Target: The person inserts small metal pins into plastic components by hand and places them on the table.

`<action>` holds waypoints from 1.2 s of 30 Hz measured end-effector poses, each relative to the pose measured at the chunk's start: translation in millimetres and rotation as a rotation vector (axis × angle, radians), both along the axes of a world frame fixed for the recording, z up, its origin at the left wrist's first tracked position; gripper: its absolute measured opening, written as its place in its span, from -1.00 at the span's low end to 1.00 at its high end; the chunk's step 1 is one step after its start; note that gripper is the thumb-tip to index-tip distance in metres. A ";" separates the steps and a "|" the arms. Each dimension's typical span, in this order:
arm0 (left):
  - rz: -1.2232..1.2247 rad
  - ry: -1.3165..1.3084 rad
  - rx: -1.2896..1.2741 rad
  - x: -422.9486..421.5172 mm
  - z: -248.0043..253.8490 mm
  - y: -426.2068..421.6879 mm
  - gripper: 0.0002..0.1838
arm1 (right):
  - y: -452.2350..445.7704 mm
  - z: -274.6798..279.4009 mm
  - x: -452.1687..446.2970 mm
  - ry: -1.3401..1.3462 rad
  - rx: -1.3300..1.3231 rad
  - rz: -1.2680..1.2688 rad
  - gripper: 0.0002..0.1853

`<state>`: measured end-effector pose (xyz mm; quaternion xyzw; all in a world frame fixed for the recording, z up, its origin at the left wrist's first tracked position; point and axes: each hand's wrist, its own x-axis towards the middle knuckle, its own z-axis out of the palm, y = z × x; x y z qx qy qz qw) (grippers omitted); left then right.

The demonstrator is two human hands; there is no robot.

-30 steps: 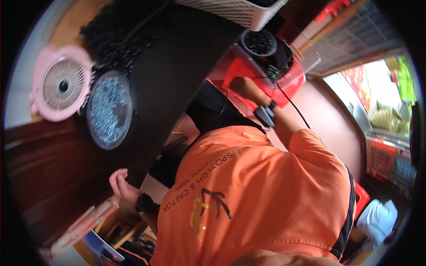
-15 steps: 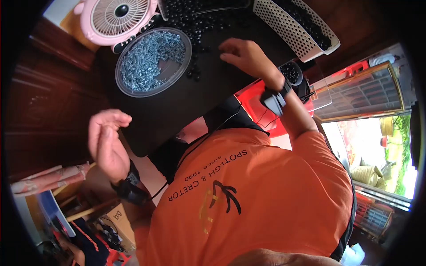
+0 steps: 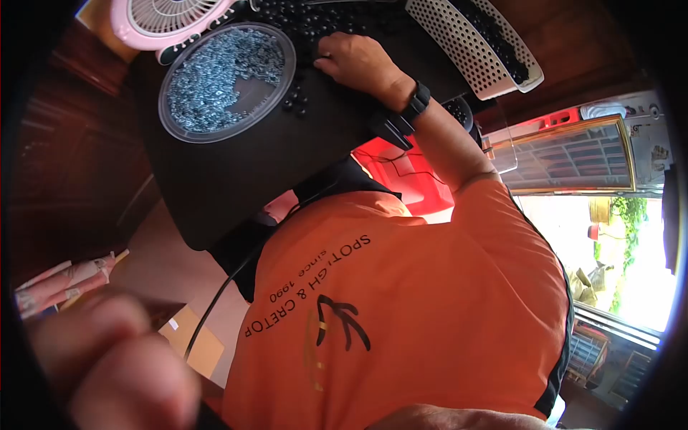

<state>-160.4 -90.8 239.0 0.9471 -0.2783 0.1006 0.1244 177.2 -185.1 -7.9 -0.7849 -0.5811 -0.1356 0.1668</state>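
Observation:
My right hand (image 3: pixel 362 66) rests over the dark table (image 3: pixel 215 183) with its fingers curled, beside loose black beads (image 3: pixel 304 27). What its fingertips hold, if anything, is hidden. Just left of that hand lies a round clear dish (image 3: pixel 259 95) with small shiny blue-grey beads (image 3: pixel 204 82) in it, thinned out on one side. Close to the camera at the lower left, my left hand (image 3: pixel 122 365) is a smeared shape, away from the table; its grip cannot be made out.
A pink fan (image 3: pixel 172 18) stands behind the dish. At the back right is a white perforated basket (image 3: pixel 466 50) holding black beads. A small tub (image 3: pixel 466 115) is partly hidden behind my right forearm. Below the table's edge sits a red plastic surface (image 3: pixel 401 179).
My left hand has come from beside the table down and toward the camera. My right hand has moved left, closer to the loose black beads, and its fingers have curled. The view has shifted slightly.

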 end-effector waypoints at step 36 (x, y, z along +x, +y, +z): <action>0.680 0.135 -1.294 130.4 -185.5 88.3 -0.75 | 30.2 3.8 20.6 0.034 0.067 0.158 -0.83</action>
